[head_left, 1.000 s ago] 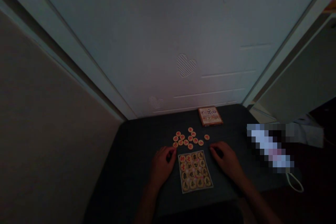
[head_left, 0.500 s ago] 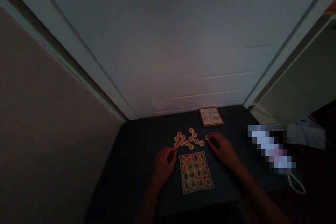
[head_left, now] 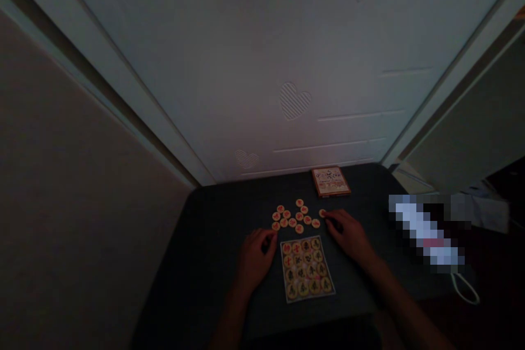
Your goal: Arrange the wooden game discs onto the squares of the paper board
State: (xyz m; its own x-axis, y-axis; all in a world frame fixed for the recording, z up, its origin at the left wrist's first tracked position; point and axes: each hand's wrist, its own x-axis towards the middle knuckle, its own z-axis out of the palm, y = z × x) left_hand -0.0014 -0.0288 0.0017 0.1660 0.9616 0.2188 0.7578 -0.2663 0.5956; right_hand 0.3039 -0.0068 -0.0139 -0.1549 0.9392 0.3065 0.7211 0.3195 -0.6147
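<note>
My left hand (head_left: pixel 257 256) rests on the dark table, left of a square tray (head_left: pixel 331 294), its fingers curled to the thumb. Its fingertips come up against the lowest-left loose red xiangqi piece (head_left: pixel 275 226); whether they hold anything is hidden. Farther right, my right hand (head_left: pixel 349 236) is curled too, with its fingertips on the right edge of a single red xiangqi piece (head_left: pixel 322 213). Several other red-marked pieces (head_left: pixel 299 216) lie face up in a loose cluster between the hands. Rows of round pieces fill the tray, mostly dark-marked, a few red at its upper left.
A flat box (head_left: pixel 331 181) with a printed lid lies at the back of the table (head_left: pixel 213 279), by a white panel (head_left: pixel 262 65) with embossed hearts. A blurred pale object (head_left: pixel 426 235) with a cord loop (head_left: pixel 465 290) is at the right edge.
The single piece at my right fingertips has shifted slightly left and away from me. My left hand, the tray and the cluster stay put; the view has moved slightly.
</note>
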